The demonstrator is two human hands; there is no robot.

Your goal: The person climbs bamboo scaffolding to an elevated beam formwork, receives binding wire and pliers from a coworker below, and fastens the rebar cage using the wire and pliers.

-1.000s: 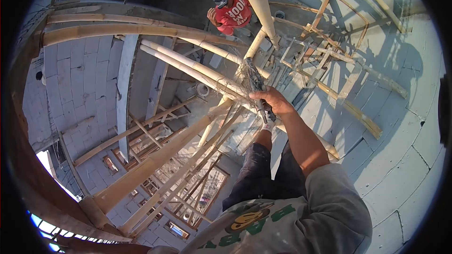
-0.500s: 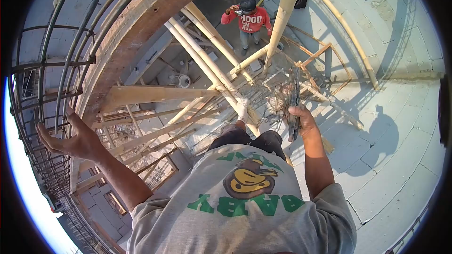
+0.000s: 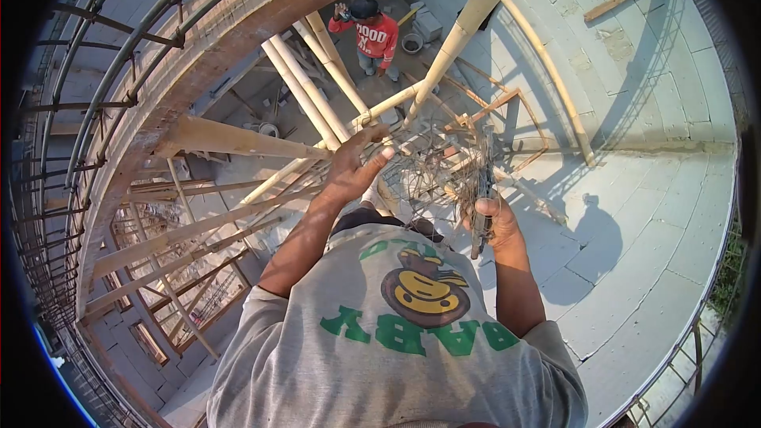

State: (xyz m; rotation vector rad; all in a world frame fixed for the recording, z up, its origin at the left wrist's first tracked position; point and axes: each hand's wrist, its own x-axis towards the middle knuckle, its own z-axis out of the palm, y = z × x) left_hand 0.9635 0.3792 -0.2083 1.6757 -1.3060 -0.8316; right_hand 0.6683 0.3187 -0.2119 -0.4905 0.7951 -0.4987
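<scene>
Wire strands (image 3: 462, 192) spread beside the right hand, with a pale block wall (image 3: 642, 261) to the right and bamboo poles (image 3: 473, 21) ahead. The left hand (image 3: 349, 172) is empty, thumb and fingers apart; the right hand (image 3: 504, 228) has its fingers closed round a dark tool (image 3: 484, 178).

Rebar (image 3: 179, 37) lies to my left, past the curved board (image 3: 210, 36); the block wall (image 3: 650, 269) stands to my right. Tangled wires (image 3: 430, 181) spread between my left hand (image 3: 354, 170) and right hand (image 3: 501, 223). Ahead, below, a bucket (image 3: 411, 43) stands beside a co-worker (image 3: 374, 38).
</scene>
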